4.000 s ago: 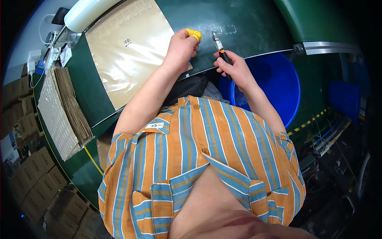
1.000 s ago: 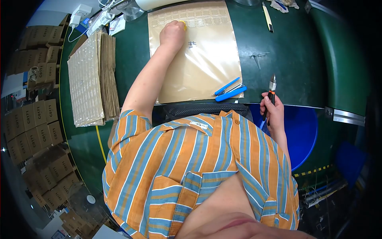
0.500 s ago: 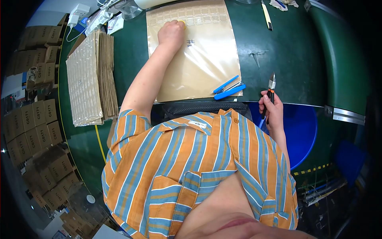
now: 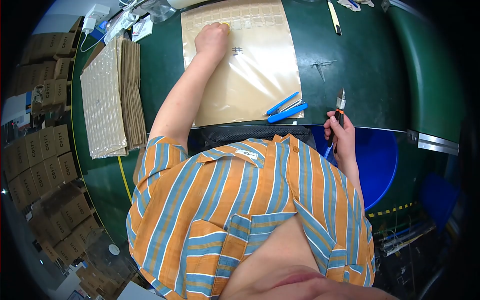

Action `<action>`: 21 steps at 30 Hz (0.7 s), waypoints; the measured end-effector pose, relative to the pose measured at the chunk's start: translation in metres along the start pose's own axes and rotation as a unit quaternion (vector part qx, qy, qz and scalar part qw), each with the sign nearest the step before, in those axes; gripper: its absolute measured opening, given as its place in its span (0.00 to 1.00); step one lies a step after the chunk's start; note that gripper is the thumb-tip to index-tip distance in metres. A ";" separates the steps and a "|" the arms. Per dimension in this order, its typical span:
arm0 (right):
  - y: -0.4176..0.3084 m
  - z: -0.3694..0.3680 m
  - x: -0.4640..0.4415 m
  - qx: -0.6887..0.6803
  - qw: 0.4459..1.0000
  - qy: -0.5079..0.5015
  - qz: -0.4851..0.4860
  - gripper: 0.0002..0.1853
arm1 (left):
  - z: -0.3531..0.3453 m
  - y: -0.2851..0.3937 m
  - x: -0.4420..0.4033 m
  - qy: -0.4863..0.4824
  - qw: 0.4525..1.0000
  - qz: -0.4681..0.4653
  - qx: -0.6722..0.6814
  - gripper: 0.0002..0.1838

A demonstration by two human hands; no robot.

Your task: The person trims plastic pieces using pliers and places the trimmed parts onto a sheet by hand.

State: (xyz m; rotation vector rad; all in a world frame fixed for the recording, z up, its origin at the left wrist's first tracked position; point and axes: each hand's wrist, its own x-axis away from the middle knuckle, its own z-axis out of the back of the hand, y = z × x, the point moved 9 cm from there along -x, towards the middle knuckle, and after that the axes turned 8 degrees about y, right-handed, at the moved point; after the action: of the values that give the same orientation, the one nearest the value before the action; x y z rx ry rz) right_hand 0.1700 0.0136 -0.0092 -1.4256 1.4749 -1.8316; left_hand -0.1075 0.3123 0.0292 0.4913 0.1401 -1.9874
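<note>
Within right hand (image 4: 343,134), black pliers (image 4: 339,114), silver-tipped

Brown sheet (image 4: 245,80) on green table (image 4: 370,95)

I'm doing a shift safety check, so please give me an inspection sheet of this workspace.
Surface: green table, glossy in places.
Job's things: brown sheet flat on it; pliers in hand; blue stapler at the sheet's near right corner.
Clutter: thin grey pieces right of the sheet; yellow knife beyond them.
Hands: left hand curled on the sheet's far part; right hand grips the pliers near the table edge.
Cables: white cable at far left.
Surroundings: stacked cartons left; blue bin right.
</note>
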 end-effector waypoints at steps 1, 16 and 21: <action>0.000 0.000 0.000 0.000 1.000 0.000 0.000 0.12 | 0.000 0.001 0.000 0.006 1.000 -0.004 -0.013 0.07; -0.040 -0.003 0.003 0.287 0.951 0.019 0.111 0.13 | -0.002 -0.010 -0.005 -0.066 0.996 0.051 0.007 0.15; -0.102 -0.049 -0.010 0.479 0.756 0.099 0.435 0.13 | -0.005 -0.009 -0.003 -0.087 0.994 0.063 -0.002 0.15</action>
State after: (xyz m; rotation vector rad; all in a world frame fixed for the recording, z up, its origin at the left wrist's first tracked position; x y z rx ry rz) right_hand 0.1603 0.0833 0.0804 0.0040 0.7479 -1.6346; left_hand -0.1133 0.3205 0.0243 0.3141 0.0043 -1.8953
